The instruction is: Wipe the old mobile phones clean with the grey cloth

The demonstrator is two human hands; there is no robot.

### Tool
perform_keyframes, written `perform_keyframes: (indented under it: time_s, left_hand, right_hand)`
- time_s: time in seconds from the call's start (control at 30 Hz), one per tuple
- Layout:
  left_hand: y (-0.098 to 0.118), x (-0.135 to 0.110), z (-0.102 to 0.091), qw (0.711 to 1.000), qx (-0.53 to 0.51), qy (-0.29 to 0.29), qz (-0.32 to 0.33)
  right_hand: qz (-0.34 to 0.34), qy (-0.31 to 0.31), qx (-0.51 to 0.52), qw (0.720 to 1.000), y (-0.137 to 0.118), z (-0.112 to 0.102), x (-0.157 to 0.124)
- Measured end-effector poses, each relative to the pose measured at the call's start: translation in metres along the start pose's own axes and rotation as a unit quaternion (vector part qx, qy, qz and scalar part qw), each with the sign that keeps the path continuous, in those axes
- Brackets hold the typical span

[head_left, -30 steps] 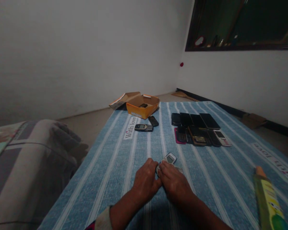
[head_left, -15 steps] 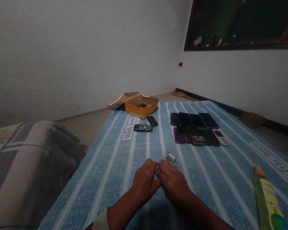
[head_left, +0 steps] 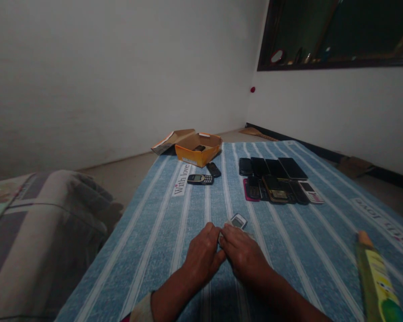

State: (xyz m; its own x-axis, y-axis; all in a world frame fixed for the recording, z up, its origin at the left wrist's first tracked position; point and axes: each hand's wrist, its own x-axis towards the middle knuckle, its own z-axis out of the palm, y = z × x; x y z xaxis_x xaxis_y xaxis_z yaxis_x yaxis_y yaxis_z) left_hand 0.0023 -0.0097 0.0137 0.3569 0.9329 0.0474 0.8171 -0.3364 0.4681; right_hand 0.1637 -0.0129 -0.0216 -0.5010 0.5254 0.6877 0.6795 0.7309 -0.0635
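Note:
My left hand (head_left: 204, 250) and my right hand (head_left: 243, 252) meet over the striped blue bedsheet, both with fingers curled closed. Between and under the fingers shows a bit of pale, thin, crumpled material (head_left: 219, 238), mostly hidden, perhaps a cloth. Just beyond my right fingertips is a small silver-grey keypad phone (head_left: 238, 221), screen up, its lower end covered by that hand. Whether the fingers touch the phone is not clear. Farther off, a dark keypad phone (head_left: 200, 179) lies beside another dark phone (head_left: 213, 169).
An open orange cardboard box (head_left: 201, 156) with a dark phone inside stands at the far end. Several phones lie in two rows at right, among them a white one (head_left: 310, 192). A bottle with a yellow label (head_left: 379, 277) lies at the right edge. Grey fabric (head_left: 53, 232) bulges at left.
Almost nothing differs. Both hands stay together in the same place, and the phones and box have not moved; the view has shifted very slightly.

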Motion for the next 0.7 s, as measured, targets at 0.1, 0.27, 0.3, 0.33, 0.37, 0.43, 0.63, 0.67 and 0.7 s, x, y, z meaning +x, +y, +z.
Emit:
perform_keyframes:
  time_s: [0.1, 0.27, 0.3, 0.33, 0.37, 0.43, 0.63, 0.67, 0.7]
  left_hand:
    - [-0.0006, -0.0002, 0.0007, 1.000, 0.006, -0.002, -0.003]
    - [-0.0036, -0.0006, 0.0040, 1.000, 0.007, 0.003, 0.003]
    - [-0.0036, -0.0008, 0.0039, 1.000, 0.007, 0.005, 0.004]
    - [-0.0032, -0.0009, 0.0035, 1.000, 0.008, 0.004, 0.004]
    - [-0.0026, -0.0010, 0.0028, 1.000, 0.009, 0.002, 0.003]
    - [-0.0010, -0.0012, 0.0011, 1.000, 0.012, -0.004, 0.002]
    - [-0.0003, -0.0017, 0.0012, 1.000, 0.021, 0.001, 0.014]
    - [-0.0004, -0.0017, 0.0015, 1.000, 0.024, 0.003, 0.015]
    - [-0.0002, -0.0016, 0.0015, 1.000, 0.026, 0.004, 0.015]
  right_hand:
    - [-0.007, -0.001, -0.008, 1.000, 0.0001, -0.0031, -0.0018]
    - [-0.023, -0.004, 0.004, 1.000, 0.0022, -0.0088, -0.0046]
    - [-0.022, -0.004, 0.007, 1.000, 0.0029, -0.0091, -0.0049]
    - [-0.023, -0.002, 0.009, 1.000, 0.0036, -0.0091, -0.0055]
    - [-0.026, 0.000, 0.010, 1.000, 0.0043, -0.0089, -0.0062]
    - [-0.030, 0.002, 0.013, 0.999, 0.0054, -0.0081, -0.0080]
    - [-0.025, -0.006, 0.015, 1.000, 0.0066, -0.0082, -0.0092]
    - [-0.031, -0.005, 0.013, 0.999, 0.0071, -0.0088, -0.0082]
    - [-0.037, -0.004, 0.009, 0.999, 0.0079, -0.0095, -0.0070]
